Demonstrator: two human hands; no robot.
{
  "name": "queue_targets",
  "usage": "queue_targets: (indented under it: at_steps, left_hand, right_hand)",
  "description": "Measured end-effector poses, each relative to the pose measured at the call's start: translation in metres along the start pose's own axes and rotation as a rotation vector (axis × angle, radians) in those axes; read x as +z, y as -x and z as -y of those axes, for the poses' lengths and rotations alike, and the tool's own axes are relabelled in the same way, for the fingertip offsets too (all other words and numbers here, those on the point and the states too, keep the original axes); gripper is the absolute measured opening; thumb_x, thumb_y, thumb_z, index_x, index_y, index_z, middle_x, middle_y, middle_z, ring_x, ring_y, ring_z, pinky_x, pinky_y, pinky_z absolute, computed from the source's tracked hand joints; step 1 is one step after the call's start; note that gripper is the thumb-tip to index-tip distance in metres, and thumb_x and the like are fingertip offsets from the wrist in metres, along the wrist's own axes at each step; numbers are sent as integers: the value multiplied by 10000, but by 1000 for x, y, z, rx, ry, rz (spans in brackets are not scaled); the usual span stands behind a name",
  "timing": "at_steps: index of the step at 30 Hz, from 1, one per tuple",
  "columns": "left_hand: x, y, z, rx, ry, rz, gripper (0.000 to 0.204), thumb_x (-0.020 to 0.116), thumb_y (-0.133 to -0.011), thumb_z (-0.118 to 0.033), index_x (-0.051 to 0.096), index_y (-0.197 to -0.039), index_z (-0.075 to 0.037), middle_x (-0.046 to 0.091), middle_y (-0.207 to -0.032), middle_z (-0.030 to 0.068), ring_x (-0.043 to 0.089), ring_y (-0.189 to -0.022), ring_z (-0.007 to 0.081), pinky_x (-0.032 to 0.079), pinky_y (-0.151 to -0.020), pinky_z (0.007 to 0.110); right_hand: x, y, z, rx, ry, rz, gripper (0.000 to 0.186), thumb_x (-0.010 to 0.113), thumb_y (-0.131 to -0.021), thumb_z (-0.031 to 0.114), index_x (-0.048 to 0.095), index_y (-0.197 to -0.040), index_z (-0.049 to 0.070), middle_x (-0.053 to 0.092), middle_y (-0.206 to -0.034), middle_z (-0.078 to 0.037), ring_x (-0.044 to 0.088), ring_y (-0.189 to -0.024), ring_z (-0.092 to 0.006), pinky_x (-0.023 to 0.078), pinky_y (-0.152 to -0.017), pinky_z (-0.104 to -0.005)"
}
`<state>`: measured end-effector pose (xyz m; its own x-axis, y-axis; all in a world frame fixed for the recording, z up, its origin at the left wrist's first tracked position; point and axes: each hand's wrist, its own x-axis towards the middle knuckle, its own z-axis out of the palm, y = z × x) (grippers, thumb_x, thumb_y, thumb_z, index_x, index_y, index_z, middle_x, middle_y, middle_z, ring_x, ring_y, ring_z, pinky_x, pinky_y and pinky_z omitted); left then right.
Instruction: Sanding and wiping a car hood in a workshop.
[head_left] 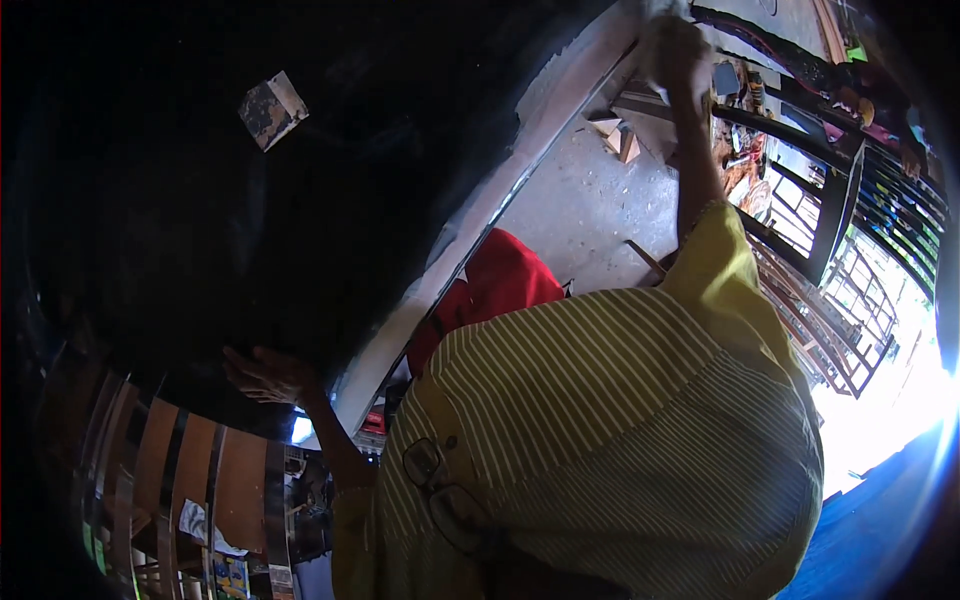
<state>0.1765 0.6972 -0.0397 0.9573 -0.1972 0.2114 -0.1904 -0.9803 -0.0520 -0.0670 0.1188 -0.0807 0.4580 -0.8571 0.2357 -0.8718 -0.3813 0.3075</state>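
Note:
A large dark panel (200,200) fills the upper left, edged by a pale strip (480,210). A small stained square piece (273,110) lies on the dark surface. My left hand (268,375) is open with fingers spread at the panel's lower part; whether it touches is unclear. My right hand (680,60) is raised at the top by the pale strip's far end, blurred, closed around something pale that I cannot make out. Eyeglasses (440,490) hang on the striped yellow shirt (590,380).
Red fabric (510,270) is below the strip, and wood offcuts (628,145) lie on the grey floor (580,210). Slatted wooden furniture (190,470) stands at lower left, with dark frames (835,220) at right and a blue sheet (860,530) at lower right.

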Motion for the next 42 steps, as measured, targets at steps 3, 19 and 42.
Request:
queue_targets:
  at_steps: [3,19,42]
  left_hand:
    - [-2,-1,-2,-48,-18,32,531,190,-870,-487,353,-1259,-165,343,-1235,180,379,-1072,324,327,-837,506]
    - [0,-1,-1,40,-52,12,545,181,-872,-476,340,-1270,-139,356,-1218,201,392,-1067,324,317,-856,486]
    - [19,1,26,27,-115,28,560,176,-856,-527,286,-1298,-201,325,-1270,118,357,-1084,287,279,-890,495]
  right_hand:
    - [-43,35,-7,12,-497,-344,244,564,-722,201,555,-951,119,547,-824,-141,547,-682,-293,447,-507,-400]
    - [29,-65,18,253,-283,61,327,496,-760,278,494,-1038,105,451,-1063,-210,441,-933,-348,369,-810,-452]
    - [31,-125,10,164,-301,141,370,453,-795,278,474,-1076,39,469,-1077,-263,479,-945,-442,394,-791,-476]
